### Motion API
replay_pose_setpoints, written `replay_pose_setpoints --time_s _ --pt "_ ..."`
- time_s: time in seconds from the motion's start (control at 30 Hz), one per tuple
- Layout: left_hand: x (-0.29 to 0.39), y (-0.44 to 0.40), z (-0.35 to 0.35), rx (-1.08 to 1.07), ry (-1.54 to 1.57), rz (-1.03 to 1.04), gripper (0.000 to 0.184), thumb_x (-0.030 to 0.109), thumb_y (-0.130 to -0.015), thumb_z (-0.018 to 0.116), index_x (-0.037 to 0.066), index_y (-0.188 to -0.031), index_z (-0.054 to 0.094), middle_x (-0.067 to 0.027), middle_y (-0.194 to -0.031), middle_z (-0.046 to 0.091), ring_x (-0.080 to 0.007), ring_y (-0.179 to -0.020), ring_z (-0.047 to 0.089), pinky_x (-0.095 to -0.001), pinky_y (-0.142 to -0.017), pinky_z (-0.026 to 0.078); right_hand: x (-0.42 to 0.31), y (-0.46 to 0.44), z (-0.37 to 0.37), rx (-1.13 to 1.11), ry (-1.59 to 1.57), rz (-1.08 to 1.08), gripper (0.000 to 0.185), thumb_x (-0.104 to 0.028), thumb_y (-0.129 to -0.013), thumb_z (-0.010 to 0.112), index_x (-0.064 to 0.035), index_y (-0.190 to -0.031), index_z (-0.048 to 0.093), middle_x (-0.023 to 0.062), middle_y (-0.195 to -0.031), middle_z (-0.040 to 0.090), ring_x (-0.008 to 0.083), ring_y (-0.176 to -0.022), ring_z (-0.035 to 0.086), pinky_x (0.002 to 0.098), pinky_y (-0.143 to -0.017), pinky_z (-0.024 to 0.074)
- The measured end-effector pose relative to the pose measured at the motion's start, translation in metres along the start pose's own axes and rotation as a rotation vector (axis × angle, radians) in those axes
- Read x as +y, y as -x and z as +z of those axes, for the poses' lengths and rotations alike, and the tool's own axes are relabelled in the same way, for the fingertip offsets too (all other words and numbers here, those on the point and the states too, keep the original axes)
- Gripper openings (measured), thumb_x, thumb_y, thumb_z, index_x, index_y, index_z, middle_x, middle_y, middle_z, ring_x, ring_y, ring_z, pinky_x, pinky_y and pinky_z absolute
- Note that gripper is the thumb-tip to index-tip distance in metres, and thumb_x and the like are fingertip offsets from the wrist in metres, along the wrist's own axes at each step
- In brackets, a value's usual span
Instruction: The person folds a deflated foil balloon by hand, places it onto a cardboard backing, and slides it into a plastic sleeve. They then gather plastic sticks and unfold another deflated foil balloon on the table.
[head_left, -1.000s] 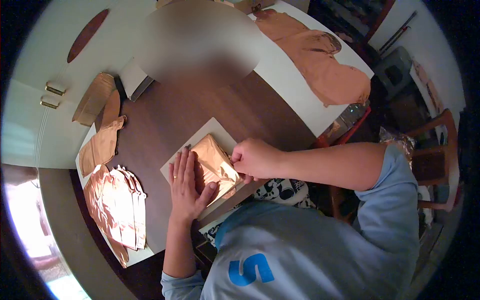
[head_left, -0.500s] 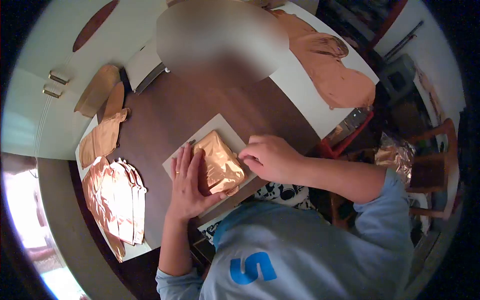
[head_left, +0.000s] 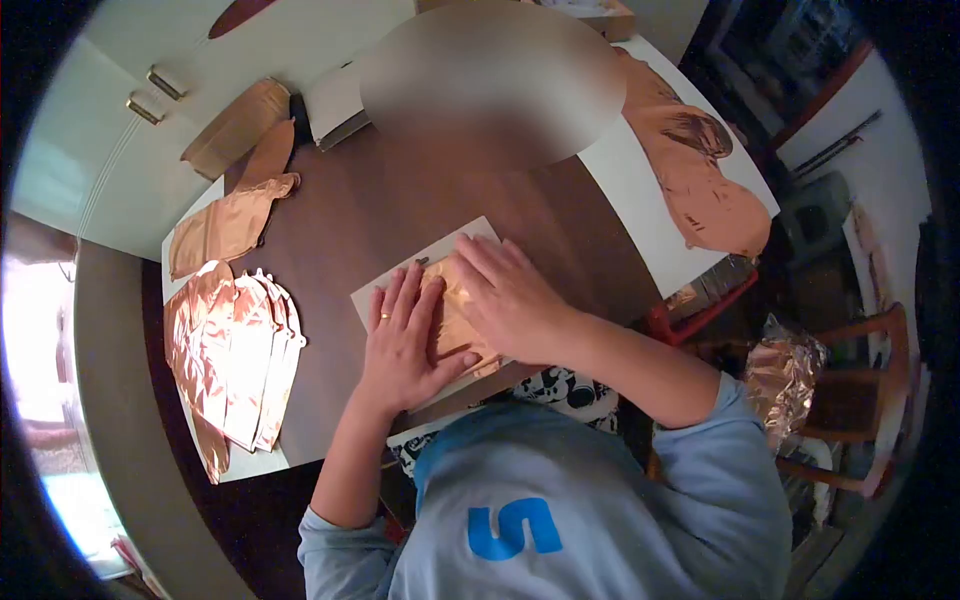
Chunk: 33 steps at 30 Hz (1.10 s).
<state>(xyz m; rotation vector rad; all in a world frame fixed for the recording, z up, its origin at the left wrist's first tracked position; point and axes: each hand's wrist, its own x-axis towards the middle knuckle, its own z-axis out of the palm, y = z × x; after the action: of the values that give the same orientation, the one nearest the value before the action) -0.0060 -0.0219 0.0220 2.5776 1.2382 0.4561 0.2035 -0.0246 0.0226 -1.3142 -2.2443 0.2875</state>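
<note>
Foil packet [head_left: 455, 332] lies between my hands, long axis hidden. Left hand [head_left: 402, 345] flat on its left side, right hand [head_left: 513, 305] flat over its right; neither grasping, both touching.

Blurred oval [head_left: 490, 85] masks part of the far worktop [head_left: 350, 215]; can't tell what's behind it. Foil packet [head_left: 458, 325] mostly covered by left hand [head_left: 402, 345] and right hand [head_left: 512, 300]; right thumb out of sight. Pale board [head_left: 440, 247] partly hidden under both. Dark red oval [head_left: 240, 14] and open box [head_left: 605, 20] cut by top edge, shirt [head_left: 590, 490] by bottom. Marks on right-side foil sheet [head_left: 715, 205] too small to read.
</note>
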Motion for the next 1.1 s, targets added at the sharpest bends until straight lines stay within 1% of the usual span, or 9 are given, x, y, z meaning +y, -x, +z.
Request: replay_pose_setpoints --time_s 0.07,0.17,0.27,0.37,0.47,0.57,0.77,0.87,1.1 --pt "0.000 0.000 0.000 0.005 0.013 -0.013 0.093 0.065 -0.077 0.065 0.004 -0.143 0.042 -0.0246 -0.151 0.034 -0.0437 -0.142 0.028 -0.0555 -0.116 0.018 0.010 -0.003 -0.002 0.011 0.129 -0.002 0.044 -0.013 -0.089 0.058 0.0065 -0.128 0.050 0.0226 -0.140 0.043 0.0379 -0.133 0.040 0.0518 -0.109 0.0316" --pt "-0.002 0.003 -0.001 0.036 0.053 -0.019 0.092 0.065 -0.077 0.065 0.004 -0.143 0.042 -0.0240 -0.150 0.036 -0.0435 -0.141 0.029 -0.0558 -0.116 0.018 0.021 0.008 -0.035 -0.101 0.006 0.148 0.034 -0.007 -0.087 0.058 0.0029 -0.120 0.059 0.0187 -0.131 0.053 0.0360 -0.126 0.048 0.0449 -0.105 0.0395" --pt "-0.002 0.001 -0.001 0.046 0.080 -0.008 0.091 0.061 -0.079 0.065 0.003 -0.144 0.041 -0.0252 -0.149 0.036 -0.0440 -0.141 0.029 -0.0566 -0.115 0.018 0.024 0.027 -0.048 -0.080 -0.111 0.227 0.029 -0.004 -0.086 0.060 -0.0009 -0.115 0.064 0.0153 -0.122 0.059 0.0345 -0.119 0.054 0.0399 -0.099 0.0452" --pt "0.001 0.000 -0.001 0.039 0.057 -0.018 0.089 0.061 -0.078 0.066 0.004 -0.143 0.042 -0.0235 -0.148 0.038 -0.0434 -0.140 0.031 -0.0573 -0.115 0.019 0.027 0.034 -0.039 0.016 -0.186 0.165 0.027 -0.004 -0.087 0.061 -0.0021 -0.114 0.065 0.0152 -0.122 0.060 0.0333 -0.119 0.055 0.0389 -0.098 0.0469" --pt "0.002 -0.001 -0.001 0.031 0.024 -0.024 0.089 0.060 -0.078 0.067 0.005 -0.143 0.042 -0.0221 -0.148 0.039 -0.0428 -0.140 0.031 -0.0577 -0.115 0.019 0.018 0.016 -0.030 0.103 -0.215 0.118 0.031 -0.008 -0.089 0.060 0.0001 -0.119 0.062 0.0171 -0.128 0.058 0.0342 -0.122 0.052 0.0412 -0.103 0.0429" --pt "0.003 -0.001 -0.001 0.019 -0.007 -0.030 0.089 0.059 -0.077 0.068 0.005 -0.143 0.042 -0.0220 -0.148 0.039 -0.0427 -0.140 0.031 -0.0578 -0.114 0.020 -0.005 -0.010 -0.029 0.015 -0.241 -0.044 0.043 -0.016 -0.092 0.059 0.0016 -0.131 0.053 0.0196 -0.138 0.050 0.0361 -0.131 0.045 0.0481 -0.109 0.0351" --pt "0.000 0.004 0.002 0.012 0.018 -0.036 0.089 0.059 -0.079 0.067 0.004 -0.144 0.040 -0.0227 -0.152 0.033 -0.0422 -0.143 0.027 -0.0570 -0.117 0.015 -0.004 -0.008 0.026 -0.168 0.168 0.014 0.067 -0.043 -0.096 0.048 -0.0001 -0.145 0.037 0.0188 -0.153 0.035 0.0355 -0.144 0.026 0.0575 -0.117 0.0126" --pt "0.000 0.005 -0.001 0.025 0.010 -0.029 0.090 0.058 -0.079 0.067 0.004 -0.145 0.039 -0.0229 -0.153 0.032 -0.0421 -0.144 0.025 -0.0556 -0.117 0.015 -0.007 -0.003 0.020 -0.225 0.173 0.035 0.072 -0.046 -0.095 0.049 0.0002 -0.148 0.033 0.0186 -0.157 0.028 0.0348 -0.147 0.020 0.0558 -0.119 0.0077" --pt "-0.023 0.032 -0.022 0.003 0.003 -0.163 0.092 0.047 -0.075 0.073 0.004 -0.148 0.036 -0.0230 -0.155 0.029 -0.0424 -0.144 0.024 -0.0533 -0.118 0.016 -0.007 -0.006 0.014 -0.306 0.189 0.039 0.077 -0.047 -0.094 0.050 -0.0001 -0.151 0.027 0.0185 -0.159 0.021 0.0340 -0.148 0.016 0.0572 -0.118 0.0079"
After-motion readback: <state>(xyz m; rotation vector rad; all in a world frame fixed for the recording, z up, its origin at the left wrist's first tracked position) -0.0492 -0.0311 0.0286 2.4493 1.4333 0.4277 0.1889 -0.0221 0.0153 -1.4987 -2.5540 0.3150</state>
